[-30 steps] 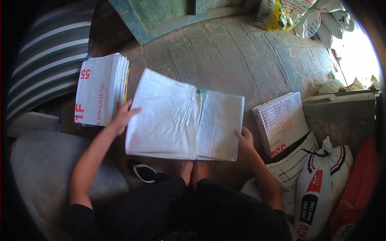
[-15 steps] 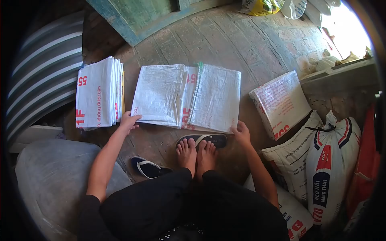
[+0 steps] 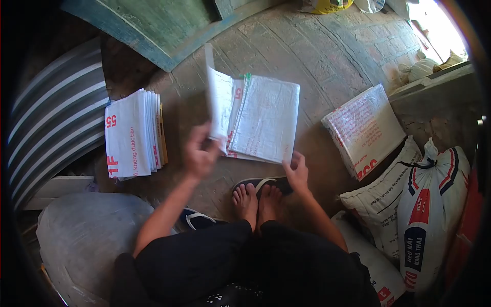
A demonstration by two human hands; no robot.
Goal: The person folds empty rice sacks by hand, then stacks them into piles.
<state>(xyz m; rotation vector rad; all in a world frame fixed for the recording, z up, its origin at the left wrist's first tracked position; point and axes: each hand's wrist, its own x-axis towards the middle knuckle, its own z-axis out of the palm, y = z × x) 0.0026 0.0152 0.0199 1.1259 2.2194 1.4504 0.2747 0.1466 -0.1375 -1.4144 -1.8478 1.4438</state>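
A white woven sack, partly folded and bearing red print, lies on the brick floor in front of my feet. Its left flap stands raised, tilting toward the middle. My left hand, slightly blurred, is closed on the lower edge of that flap. At the sack's lower right corner, my right hand pinches the edge between thumb and fingers. A stack of folded white sacks with red lettering sits to the left. Another folded stack lies to the right.
Filled feed sacks stand at the right, beside a low wall. Corrugated sheeting and a grey plastic-covered bundle are at the left. A blue-green wooden panel is at the top. One flip-flop lies near my feet.
My left hand has lifted the sack's left flap off the floor and moved it rightward. The right hand stays at the lower right corner. The view has shifted slightly.
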